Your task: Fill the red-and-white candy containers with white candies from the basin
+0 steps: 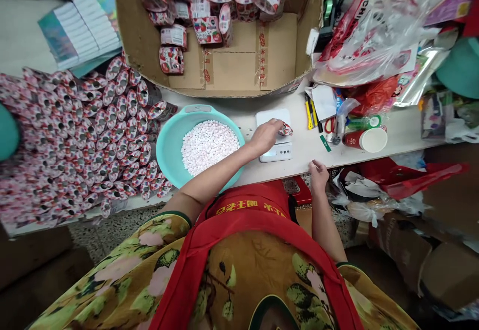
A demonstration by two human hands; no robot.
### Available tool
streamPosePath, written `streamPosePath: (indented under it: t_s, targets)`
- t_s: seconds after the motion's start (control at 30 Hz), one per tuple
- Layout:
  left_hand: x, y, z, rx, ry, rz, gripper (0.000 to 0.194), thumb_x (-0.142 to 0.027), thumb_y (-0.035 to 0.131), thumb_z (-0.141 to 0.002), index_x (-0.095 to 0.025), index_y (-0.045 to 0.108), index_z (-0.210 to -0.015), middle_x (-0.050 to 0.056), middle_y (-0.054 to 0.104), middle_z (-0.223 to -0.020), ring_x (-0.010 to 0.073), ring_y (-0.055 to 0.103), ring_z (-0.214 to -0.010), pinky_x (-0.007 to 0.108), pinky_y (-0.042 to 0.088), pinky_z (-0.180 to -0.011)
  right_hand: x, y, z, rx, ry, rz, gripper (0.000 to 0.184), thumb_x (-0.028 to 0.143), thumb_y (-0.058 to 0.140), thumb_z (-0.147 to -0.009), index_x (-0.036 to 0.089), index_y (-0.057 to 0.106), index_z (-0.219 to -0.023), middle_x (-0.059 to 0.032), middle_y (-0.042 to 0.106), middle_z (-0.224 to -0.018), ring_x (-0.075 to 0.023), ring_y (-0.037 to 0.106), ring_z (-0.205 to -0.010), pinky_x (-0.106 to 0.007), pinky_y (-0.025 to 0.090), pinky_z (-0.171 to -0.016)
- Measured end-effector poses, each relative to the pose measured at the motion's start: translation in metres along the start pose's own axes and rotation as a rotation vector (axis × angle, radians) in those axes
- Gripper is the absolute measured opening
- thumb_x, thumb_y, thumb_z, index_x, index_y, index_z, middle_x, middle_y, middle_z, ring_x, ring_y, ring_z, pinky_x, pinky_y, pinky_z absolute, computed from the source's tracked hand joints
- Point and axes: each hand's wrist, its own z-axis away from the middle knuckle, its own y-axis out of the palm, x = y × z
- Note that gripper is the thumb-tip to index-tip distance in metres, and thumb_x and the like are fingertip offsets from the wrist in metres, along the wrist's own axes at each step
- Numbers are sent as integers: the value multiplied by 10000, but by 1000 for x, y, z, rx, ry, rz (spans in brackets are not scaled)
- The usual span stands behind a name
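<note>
My left hand (266, 136) reaches across the basin and over a white digital scale (276, 153). Its fingers are closed on a small red-and-white printed candy container (286, 129), which is over the scale's plate; the hand covers part of both. By the table's front edge, to the right of the scale, my right hand (319, 174) is closed, its fingers curled together, and nothing shows in them. Left of the scale stands a turquoise basin (170, 143) holding many small pale pink-white candies (209, 145).
Many open printed containers (108, 135) stand packed together at the left. A cardboard box (232, 71) behind holds several filled-looking ones. To the right lie a yellow cutter (309, 113), a red paper cup (354, 139) and plastic bags (374, 36). White sticks or rolls (86, 26) lie back left.
</note>
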Motion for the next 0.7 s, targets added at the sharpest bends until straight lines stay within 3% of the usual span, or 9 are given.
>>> streamPosePath:
  t_s: [0.17,0.3,0.4,0.53,0.63,0.7]
  targets:
    - [-2,14,-27,48,143,-146,344,4,419,-868,-154,672,-1039,128,636,-1099,251,584,-1070,369,476,-919,-1,-5,-1,12,15,-53,550,533,742,-633,141,695,-1015,-125,738,-1058,-232,684,-945,-449,554,-925]
    - [16,19,-31,-11,199,-86,360,-25,446,-877,-186,670,-1109,96,626,-1124,225,571,-1079,354,471,-930,1,-12,-4,-25,15,-43,547,537,731,-642,134,696,-1010,-126,739,-1042,-227,676,-932,-442,557,-899]
    - [19,24,-29,-31,186,-225,235,-129,492,-933,-164,694,-1047,126,622,-1111,266,544,-1102,385,459,-908,20,-9,-9,-42,-18,-10,538,530,718,-652,124,699,-1006,-138,736,-1039,-228,676,-915,-438,554,-893]
    - [11,20,-21,0,192,-381,231,-221,501,-984,-156,716,-931,128,625,-1080,281,535,-1101,386,448,-859,85,21,-17,-27,-288,67,491,507,692,-742,134,697,-1060,-124,721,-1027,-224,681,-919,-420,551,-878]
    - [19,-12,6,-186,92,-372,245,-297,501,-1005,-179,714,-976,109,620,-1042,248,549,-1014,358,455,-806,161,71,-24,32,-635,75,440,477,667,-813,166,673,-1124,-96,692,-1057,-214,671,-967,-396,553,-871]
    - [36,-45,44,-379,-10,-370,244,-340,520,-1002,-184,705,-971,101,612,-998,227,549,-950,342,463,-779,217,120,-31,122,-859,83,418,443,660,-832,176,659,-1154,-100,667,-1108,-215,652,-1019,-386,546,-879]
